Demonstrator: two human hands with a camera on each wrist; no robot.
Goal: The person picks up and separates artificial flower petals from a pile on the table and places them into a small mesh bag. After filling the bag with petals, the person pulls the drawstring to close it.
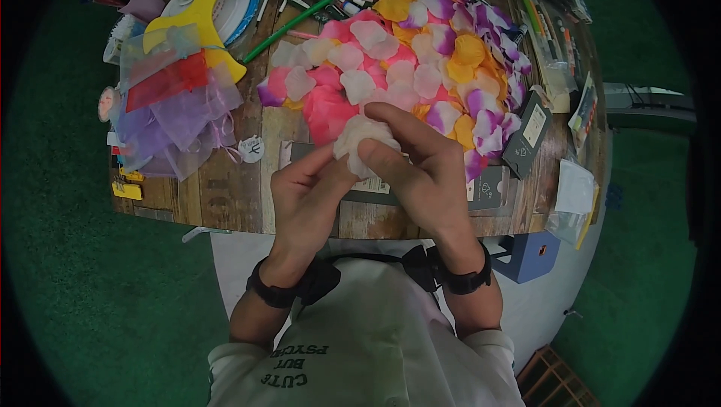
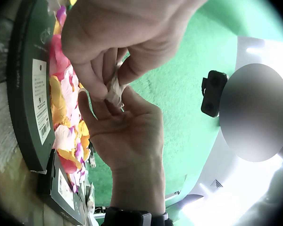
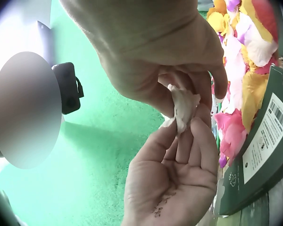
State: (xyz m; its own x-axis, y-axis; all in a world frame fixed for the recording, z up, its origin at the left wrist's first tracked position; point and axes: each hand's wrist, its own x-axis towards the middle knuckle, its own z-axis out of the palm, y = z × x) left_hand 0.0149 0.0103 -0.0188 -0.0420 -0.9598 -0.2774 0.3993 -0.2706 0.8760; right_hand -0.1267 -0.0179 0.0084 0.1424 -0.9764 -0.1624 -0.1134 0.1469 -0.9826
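Both hands meet over the near part of the table with a small bunch of white artificial petals [image 1: 362, 140] between them. My left hand [image 1: 306, 193] pinches its left edge between thumb and fingers. From the other side my right hand [image 1: 424, 178] grips it, thumb on top and fingers behind. In the right wrist view the white petals [image 3: 183, 107] look thin and crumpled, standing up between the fingertips. Most of the bunch is hidden by the fingers in the left wrist view. Beyond the hands spreads a heap of pink, white, yellow and purple petals [image 1: 402, 76].
Dark flat boxes [image 1: 492, 189] with white labels lie beneath and right of the hands. To the left are purple mesh bags [image 1: 180, 125], a red mesh bag [image 1: 169, 82] and a yellow forked piece [image 1: 206, 13]. A green stick [image 1: 289, 29] and several pens lie at the back.
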